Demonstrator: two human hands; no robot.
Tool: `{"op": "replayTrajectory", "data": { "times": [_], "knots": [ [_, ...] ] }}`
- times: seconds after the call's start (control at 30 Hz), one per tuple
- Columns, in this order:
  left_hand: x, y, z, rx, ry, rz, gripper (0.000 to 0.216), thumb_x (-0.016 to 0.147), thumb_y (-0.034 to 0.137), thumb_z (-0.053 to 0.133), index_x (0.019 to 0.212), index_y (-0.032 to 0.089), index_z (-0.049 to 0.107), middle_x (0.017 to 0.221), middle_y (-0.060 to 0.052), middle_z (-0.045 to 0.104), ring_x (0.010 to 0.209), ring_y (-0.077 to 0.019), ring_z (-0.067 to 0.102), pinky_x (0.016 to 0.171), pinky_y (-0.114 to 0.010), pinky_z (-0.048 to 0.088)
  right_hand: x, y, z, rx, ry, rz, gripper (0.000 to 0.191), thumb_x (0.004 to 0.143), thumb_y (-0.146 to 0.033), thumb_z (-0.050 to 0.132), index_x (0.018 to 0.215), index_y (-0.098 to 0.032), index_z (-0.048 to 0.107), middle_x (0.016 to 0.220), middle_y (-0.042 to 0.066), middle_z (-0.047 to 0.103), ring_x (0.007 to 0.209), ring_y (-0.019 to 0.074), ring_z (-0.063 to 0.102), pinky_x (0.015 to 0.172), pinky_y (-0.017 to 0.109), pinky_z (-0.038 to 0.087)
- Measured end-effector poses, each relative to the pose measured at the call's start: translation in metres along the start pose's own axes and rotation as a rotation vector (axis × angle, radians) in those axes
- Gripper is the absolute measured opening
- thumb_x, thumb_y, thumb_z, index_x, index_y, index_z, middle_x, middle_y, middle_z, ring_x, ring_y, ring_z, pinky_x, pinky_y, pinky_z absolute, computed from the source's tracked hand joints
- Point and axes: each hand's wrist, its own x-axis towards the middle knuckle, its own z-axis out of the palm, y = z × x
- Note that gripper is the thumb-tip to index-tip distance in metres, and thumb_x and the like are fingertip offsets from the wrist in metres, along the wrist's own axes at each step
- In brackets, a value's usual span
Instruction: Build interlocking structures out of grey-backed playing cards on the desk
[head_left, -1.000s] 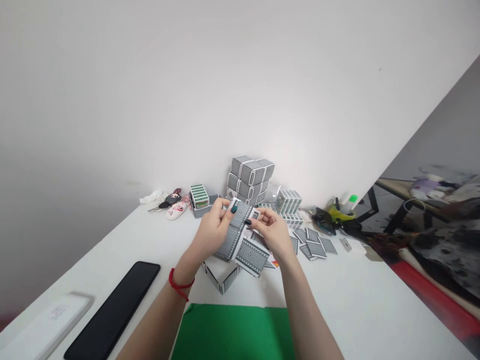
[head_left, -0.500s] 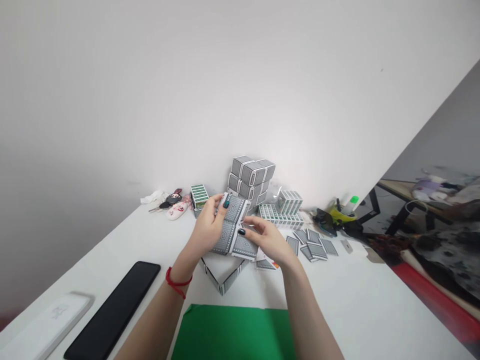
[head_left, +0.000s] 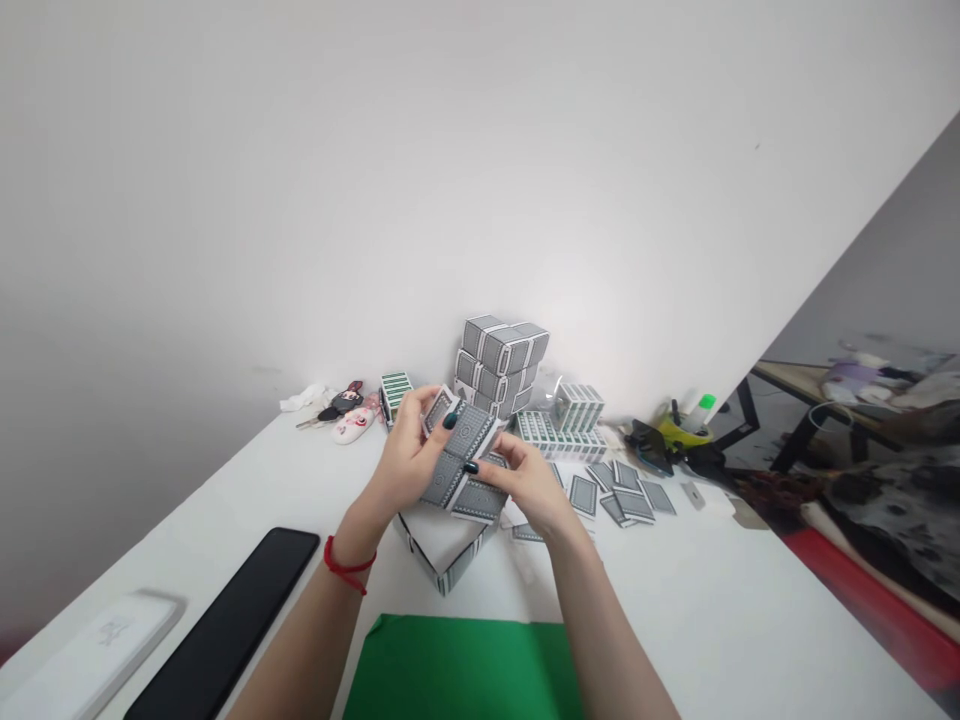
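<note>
Grey patterned carton blank (head_left: pixel 459 468) is what we are gripping with the left hand (head_left: pixel 409 462) and right hand (head_left: pixel 525 482) above the white table (head_left: pixel 720 600).

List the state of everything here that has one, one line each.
patterned carton, partly folded, held up between both hands
left hand, closed on the carton's upper end
right hand, closed on the carton's lower edge
stacked boxes, closed, piled up
flat blanks, unfolded, lying flat
phone, face up, screen dark
</note>
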Motion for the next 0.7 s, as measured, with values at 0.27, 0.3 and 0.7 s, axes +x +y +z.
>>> {"op": "replayTrajectory", "data": {
  "times": [0.27, 0.3, 0.7],
  "knots": [
    [0.002, 0.007, -0.001, 0.308, 0.063, 0.125, 0.047, 0.090, 0.039, 0.036, 0.133, 0.022, 0.033, 0.121, -0.012, 0.047, 0.115, -0.0236, 0.040, 0.100, -0.042, 0.028, 0.003, 0.005, 0.011, 0.115, 0.234, -0.044, 0.033, 0.061, -0.036, 0.073, 0.087, -0.016, 0.069, 0.093, 0.006, 0.070, 0.086, 0.0228, 0.063, 0.082, 0.039, 0.048],
    [0.002, 0.006, -0.001, 0.338, 0.107, 0.107, 0.047, 0.090, 0.040, 0.034, 0.133, 0.021, 0.033, 0.124, -0.013, 0.045, 0.118, -0.0242, 0.038, 0.102, -0.044, 0.025, 0.004, 0.007, 0.012, 0.169, 0.297, -0.030, 0.034, 0.060, -0.036, 0.074, 0.087, -0.016, 0.069, 0.093, 0.006, 0.070, 0.085, 0.0226, 0.063, 0.081, 0.039, 0.049],
    [0.001, 0.010, 0.013, -0.588, -0.240, -0.511, 0.043, 0.079, 0.050, 0.052, 0.106, 0.016, 0.056, 0.095, -0.010, 0.067, 0.085, -0.0220, 0.063, 0.072, -0.034, 0.051, 0.004, 0.007, 0.020, 0.279, 0.436, -0.117, 0.033, 0.065, -0.039, 0.070, 0.089, -0.017, 0.066, 0.096, 0.006, 0.069, 0.091, 0.0208, 0.061, 0.082, 0.035, 0.047]
  ]
}}
